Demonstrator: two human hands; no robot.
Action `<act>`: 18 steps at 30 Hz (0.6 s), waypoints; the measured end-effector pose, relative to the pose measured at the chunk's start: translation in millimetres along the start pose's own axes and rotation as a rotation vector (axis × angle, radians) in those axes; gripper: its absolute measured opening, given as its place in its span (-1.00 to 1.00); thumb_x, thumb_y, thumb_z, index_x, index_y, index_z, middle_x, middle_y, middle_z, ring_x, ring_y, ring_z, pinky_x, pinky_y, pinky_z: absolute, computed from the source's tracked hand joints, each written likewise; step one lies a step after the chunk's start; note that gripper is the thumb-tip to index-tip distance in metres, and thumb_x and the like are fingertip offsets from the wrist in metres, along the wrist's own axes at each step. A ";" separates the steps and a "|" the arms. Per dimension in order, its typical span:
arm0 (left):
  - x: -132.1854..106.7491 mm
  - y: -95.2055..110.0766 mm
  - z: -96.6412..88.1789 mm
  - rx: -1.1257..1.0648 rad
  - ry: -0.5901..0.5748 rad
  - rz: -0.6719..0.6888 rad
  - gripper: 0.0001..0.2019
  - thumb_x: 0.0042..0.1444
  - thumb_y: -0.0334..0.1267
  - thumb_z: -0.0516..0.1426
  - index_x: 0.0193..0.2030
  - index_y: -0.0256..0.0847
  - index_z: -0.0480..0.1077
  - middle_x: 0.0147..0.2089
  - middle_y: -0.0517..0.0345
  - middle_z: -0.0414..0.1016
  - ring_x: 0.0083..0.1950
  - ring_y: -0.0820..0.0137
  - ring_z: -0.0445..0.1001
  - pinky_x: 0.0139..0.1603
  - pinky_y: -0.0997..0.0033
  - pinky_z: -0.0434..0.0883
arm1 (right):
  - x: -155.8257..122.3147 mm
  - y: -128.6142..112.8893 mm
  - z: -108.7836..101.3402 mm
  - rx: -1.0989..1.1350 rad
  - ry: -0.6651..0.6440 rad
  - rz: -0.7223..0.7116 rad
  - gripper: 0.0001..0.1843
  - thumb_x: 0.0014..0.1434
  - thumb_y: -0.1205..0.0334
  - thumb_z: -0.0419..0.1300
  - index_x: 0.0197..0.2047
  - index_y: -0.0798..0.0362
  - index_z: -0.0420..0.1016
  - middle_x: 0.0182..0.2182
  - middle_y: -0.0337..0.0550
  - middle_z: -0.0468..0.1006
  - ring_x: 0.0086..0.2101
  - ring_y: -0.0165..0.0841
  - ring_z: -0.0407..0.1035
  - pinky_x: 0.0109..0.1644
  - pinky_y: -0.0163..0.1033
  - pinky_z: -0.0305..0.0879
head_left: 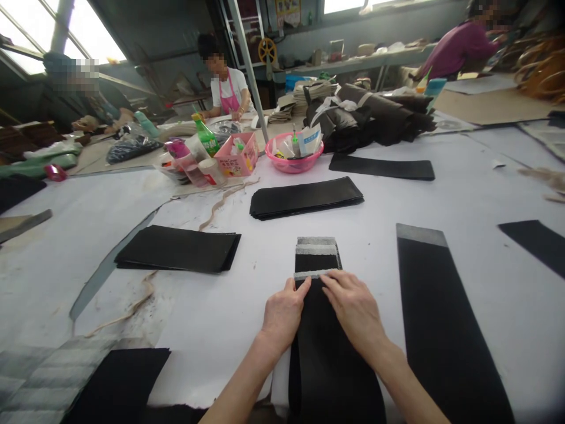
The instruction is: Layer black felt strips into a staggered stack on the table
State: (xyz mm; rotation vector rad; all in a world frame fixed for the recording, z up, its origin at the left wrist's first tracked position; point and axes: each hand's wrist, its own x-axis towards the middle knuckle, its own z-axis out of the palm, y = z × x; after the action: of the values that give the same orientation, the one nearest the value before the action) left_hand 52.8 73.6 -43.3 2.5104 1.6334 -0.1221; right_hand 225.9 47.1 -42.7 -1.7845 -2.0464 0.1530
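A stack of long black strips [324, 353] with grey ends lies on the white table [247, 306] right in front of me. My left hand [282, 312] rests on the left edge of the top strip, fingers curled onto its grey end. My right hand [353, 309] lies flat on the strip's right side, fingertips at the same grey end. Two more grey ends [316, 247] of lower strips show just beyond my fingers.
Another long black strip [441, 330] lies to the right. Black piles [176, 248] [306, 197] sit left and behind. A pink basket [293, 156], a pink box [238, 156] and a green bottle [206, 135] stand farther back. Other people work at the far side.
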 end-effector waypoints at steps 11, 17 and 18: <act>-0.7 -4.5 2.0 -0.054 -0.008 -0.006 -0.45 0.23 -0.38 0.04 0.31 0.21 0.10 -0.15 0.19 0.34 -0.33 0.45 0.47 -0.36 0.52 0.34 | -16.2 10.8 31.4 -0.046 -0.104 -0.245 -0.41 0.34 0.21 0.01 0.40 0.00 -0.01 0.32 -0.16 0.13 0.30 -0.23 -0.01 0.33 0.04 0.04; -1.1 -7.1 5.1 -0.073 0.026 0.005 -0.48 0.25 -0.38 0.02 0.31 0.15 0.13 -0.15 0.18 0.36 -0.34 0.44 0.46 -0.35 0.50 0.34 | -20.2 33.7 30.2 -0.115 -0.035 -0.127 -0.49 0.36 0.16 -0.01 0.35 -0.02 0.13 0.30 -0.12 0.18 0.29 -0.17 0.01 0.32 0.09 0.02; -1.5 -7.4 5.9 -0.073 0.034 0.008 -0.49 0.25 -0.37 0.02 0.31 0.13 0.14 -0.15 0.18 0.37 -0.33 0.44 0.46 -0.34 0.49 0.34 | -21.2 38.9 28.8 -0.126 -0.027 -0.118 -0.51 0.36 0.17 -0.01 0.33 -0.02 0.16 0.30 -0.12 0.19 0.29 -0.16 0.02 0.31 0.10 0.02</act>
State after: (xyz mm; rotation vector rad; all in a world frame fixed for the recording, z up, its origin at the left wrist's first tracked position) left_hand 45.5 74.2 -49.5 2.4774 1.6095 -0.0186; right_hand 252.7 38.6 -87.5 -1.7363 -2.2185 0.0134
